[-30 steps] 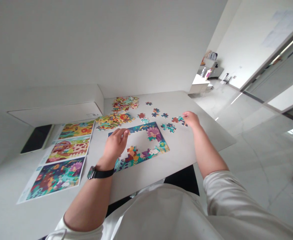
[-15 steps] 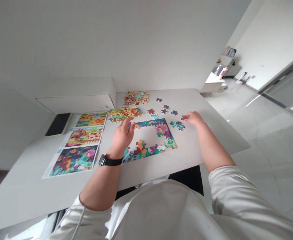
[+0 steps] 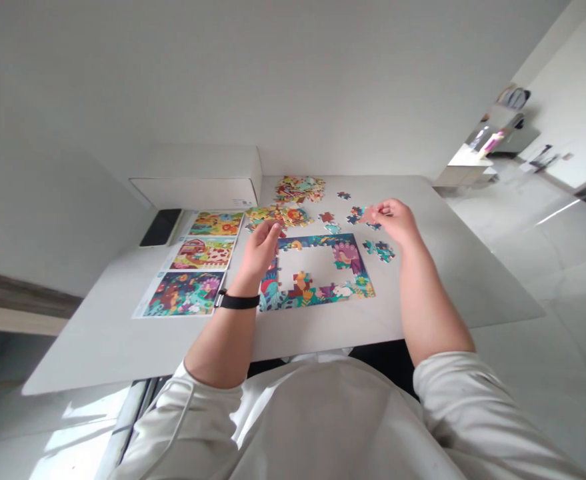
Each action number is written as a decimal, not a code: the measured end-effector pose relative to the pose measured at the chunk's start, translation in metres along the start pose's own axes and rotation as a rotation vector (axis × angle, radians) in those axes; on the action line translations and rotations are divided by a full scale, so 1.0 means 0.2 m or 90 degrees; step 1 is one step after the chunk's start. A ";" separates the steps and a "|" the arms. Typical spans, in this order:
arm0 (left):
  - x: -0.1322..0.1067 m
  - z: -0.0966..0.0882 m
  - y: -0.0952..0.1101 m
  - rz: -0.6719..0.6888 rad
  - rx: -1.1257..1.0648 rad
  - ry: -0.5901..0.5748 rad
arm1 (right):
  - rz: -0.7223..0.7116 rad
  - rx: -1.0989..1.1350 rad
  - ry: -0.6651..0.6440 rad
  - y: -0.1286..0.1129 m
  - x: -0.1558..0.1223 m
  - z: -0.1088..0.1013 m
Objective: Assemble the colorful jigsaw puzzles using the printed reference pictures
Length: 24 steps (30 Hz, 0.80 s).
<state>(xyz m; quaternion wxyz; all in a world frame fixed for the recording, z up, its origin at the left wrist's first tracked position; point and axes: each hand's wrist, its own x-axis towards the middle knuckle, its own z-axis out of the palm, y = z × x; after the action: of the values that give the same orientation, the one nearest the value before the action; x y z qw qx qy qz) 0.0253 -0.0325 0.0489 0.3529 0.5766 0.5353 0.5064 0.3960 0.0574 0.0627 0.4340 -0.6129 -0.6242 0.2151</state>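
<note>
My right hand (image 3: 397,219) pinches a reddish-brown puzzle piece (image 3: 368,215) over the loose dark-blue pieces at the right. My left hand (image 3: 263,248), with a black watch on its wrist, is closed above the upper left corner of the partly built jigsaw puzzle (image 3: 317,300). A small reddish bit shows by its thumb; whether the fingers hold it I cannot make out. The puzzle's colourful border surrounds a bare middle, with a few pieces reaching inward. Teal pieces (image 3: 379,251) lie right of it, and a brown piece (image 3: 327,218) lies behind it.
Three printed picture sheets (image 3: 193,267) lie at the left, beside a dark phone (image 3: 161,227). A white box (image 3: 193,190) stands against the wall. Yellow pieces (image 3: 267,215) and a mixed pile of pieces (image 3: 300,189) lie at the back of the table (image 3: 447,267).
My right hand has lifted the reddish-brown piece and brought it leftward over the blue pieces. My left hand's fingers have curled closed. The view has shifted to the left.
</note>
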 end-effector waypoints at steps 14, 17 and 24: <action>0.01 -0.01 -0.08 -0.081 -0.076 -0.088 | 0.099 0.324 -0.353 -0.22 -0.42 0.54; 0.01 -0.01 -0.08 -0.100 -0.066 -0.116 | 0.118 0.362 -0.364 -0.23 -0.42 0.54; -0.01 0.03 -0.07 -0.097 -0.058 -0.202 | 0.126 0.398 -0.394 -0.24 -0.45 0.56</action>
<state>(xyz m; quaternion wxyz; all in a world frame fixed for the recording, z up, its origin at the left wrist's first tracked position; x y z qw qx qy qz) 0.0276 -0.0320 0.0333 0.4960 0.5907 0.4915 0.4044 0.2664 -0.0060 0.0167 0.3684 -0.4160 -0.5681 0.6070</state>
